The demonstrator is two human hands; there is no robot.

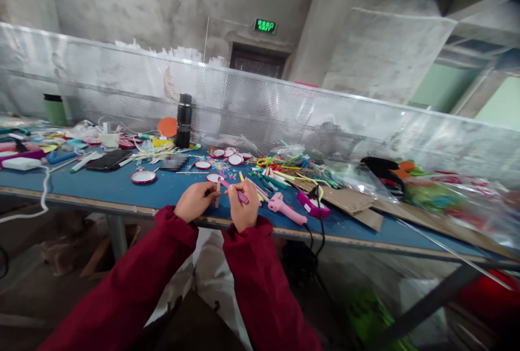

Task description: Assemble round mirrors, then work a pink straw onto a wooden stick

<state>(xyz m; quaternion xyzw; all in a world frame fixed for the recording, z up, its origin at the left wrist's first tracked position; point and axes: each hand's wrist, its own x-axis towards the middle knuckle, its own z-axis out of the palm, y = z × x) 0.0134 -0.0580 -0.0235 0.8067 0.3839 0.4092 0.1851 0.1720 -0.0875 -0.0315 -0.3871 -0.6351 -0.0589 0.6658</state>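
Observation:
My left hand (pixel 195 201) pinches a small flat wooden stick (pixel 218 195), held upright near the table's front edge. In my right hand (pixel 247 209) is a pinkish-purple marker pen (pixel 242 197), its thin end pointing left and up toward the top of the stick. Whether the tip touches the wood I cannot make out. Just behind the fingers lies a round white lid with a red rim (pixel 214 177). A pink glue gun (pixel 284 207) rests to the right of my right hand, beside a magenta box (pixel 312 205).
Several red-rimmed lids (pixel 143 177) and small colourful bits are scattered over the blue table (pixel 101 186). A black bottle (pixel 184 121) stands behind, with a dark phone (pixel 109 160) farther left. Cardboard (pixel 345 199) and plastic bags lie right. A black cable (pixel 320 221) hangs over the edge.

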